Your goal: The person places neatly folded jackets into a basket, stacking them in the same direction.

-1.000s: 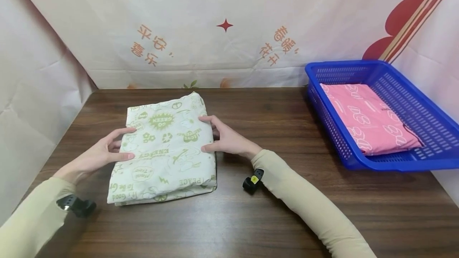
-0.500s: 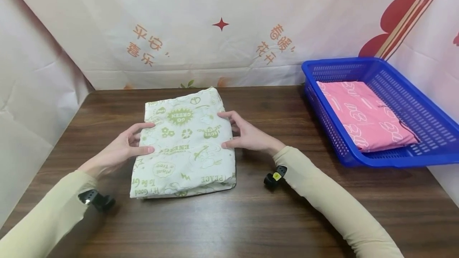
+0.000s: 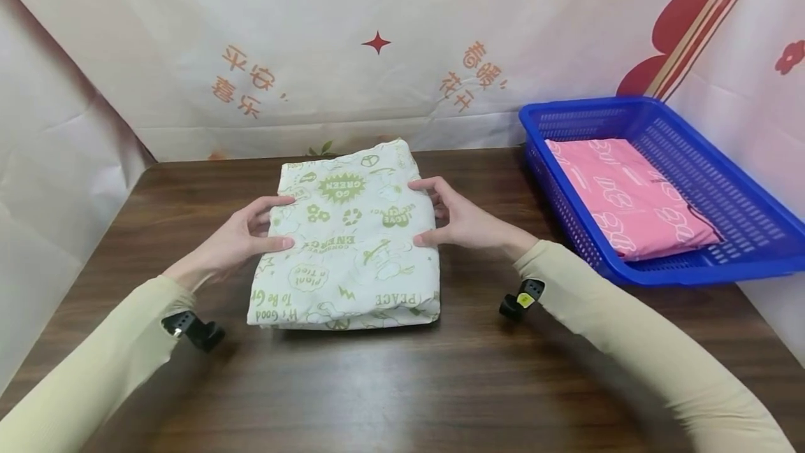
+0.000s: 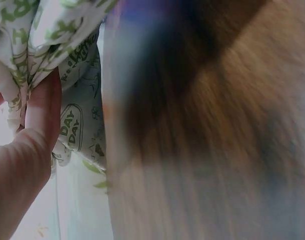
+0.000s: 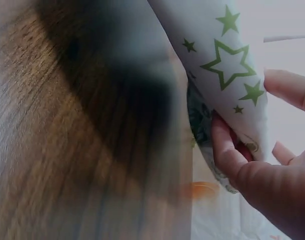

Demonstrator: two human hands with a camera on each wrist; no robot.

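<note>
A folded white cloth (image 3: 346,243) with green lettering and drawings is between my two hands in the head view, just above the table. My left hand (image 3: 233,243) grips its left side, thumb and index finger over the top edge. Opposite it, my right hand (image 3: 472,221) pinches the right side, with other fingers tucked below. In the left wrist view, fingers (image 4: 44,102) press into gathered folds. The right wrist view shows the thumb and fingers around a side printed with green stars (image 5: 231,65). Most of the underside is hidden.
On the right stands a blue perforated plastic basket (image 3: 588,247) holding a folded pink cloth (image 3: 629,194) with white print. The table (image 3: 377,390) is dark wood grain. White printed curtains (image 3: 314,5) hang behind and at both sides.
Both hands have moved right, bringing the folded white cloth along and raising it slightly. The head view has shifted a little. Their grip on its sides looks the same.
</note>
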